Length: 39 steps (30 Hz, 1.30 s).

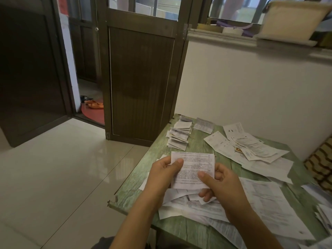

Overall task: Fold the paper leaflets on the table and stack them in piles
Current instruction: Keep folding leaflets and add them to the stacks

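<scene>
My left grip (163, 169) pinches the left edge of a partly folded leaflet (193, 169), thumb on top, holding it just above the surface (201, 142). At 12 o'clock from it sit the folded piles (179, 137), a few small stacks near the far edge, so part of the job looks done. My right grip (221, 180) pinches the leaflet's lower right corner. From 1 to 5 o'clock, unfolded sheets (255, 148) lie scattered and overlapping. I judge that most of the folding is yet to do.
</scene>
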{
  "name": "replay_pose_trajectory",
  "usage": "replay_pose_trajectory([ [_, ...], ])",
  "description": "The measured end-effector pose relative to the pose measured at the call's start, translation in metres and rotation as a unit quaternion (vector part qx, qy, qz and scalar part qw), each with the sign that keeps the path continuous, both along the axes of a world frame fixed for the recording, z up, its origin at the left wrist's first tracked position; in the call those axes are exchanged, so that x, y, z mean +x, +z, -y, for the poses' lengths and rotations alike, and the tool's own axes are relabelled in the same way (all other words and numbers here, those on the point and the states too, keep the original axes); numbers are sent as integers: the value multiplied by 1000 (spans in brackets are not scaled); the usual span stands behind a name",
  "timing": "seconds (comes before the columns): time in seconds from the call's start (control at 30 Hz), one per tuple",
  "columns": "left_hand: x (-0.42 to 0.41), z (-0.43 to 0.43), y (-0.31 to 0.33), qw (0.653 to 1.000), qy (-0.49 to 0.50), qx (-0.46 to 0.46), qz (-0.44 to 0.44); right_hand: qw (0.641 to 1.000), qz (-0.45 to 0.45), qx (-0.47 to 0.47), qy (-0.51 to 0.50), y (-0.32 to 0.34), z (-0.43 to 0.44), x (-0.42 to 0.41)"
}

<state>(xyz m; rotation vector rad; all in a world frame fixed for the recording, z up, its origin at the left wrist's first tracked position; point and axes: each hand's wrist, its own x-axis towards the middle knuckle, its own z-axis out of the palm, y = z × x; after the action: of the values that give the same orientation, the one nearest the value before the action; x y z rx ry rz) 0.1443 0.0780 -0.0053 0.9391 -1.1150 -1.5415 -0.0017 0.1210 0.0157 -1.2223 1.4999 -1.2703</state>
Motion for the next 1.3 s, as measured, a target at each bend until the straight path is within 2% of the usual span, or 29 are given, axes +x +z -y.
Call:
replay_pose_trajectory([
  [0.1,5,3,0,999,-11,26,-23,998,-35,12,45,-1,0,-3],
  [0.17,12,5,0,999,-33,18,13,997,-55,16,59,0,-1,-3],
  [0.27,16,4,4,991,-86,2,100,999,-16,-22,-19,3,-1,-6],
  [0.33,13,1,6,987,-116,-4,114,998,21,-28,-45,5,0,-7],
  [0.53,7,0,5,994,-85,6,61,996,46,54,57,0,-3,-3],
  [0.77,6,0,5,994,-79,8,77,997,21,54,45,-4,-1,-5],
  [0.97,6,-1,7,996,-61,15,65,991,70,82,84,-1,-1,-10],
  [1.13,8,-1,9,994,-90,59,32,992,79,48,81,2,-2,-10],
  [1.3,9,-1,11,992,-92,77,31,991,97,52,71,1,-2,-7],
])
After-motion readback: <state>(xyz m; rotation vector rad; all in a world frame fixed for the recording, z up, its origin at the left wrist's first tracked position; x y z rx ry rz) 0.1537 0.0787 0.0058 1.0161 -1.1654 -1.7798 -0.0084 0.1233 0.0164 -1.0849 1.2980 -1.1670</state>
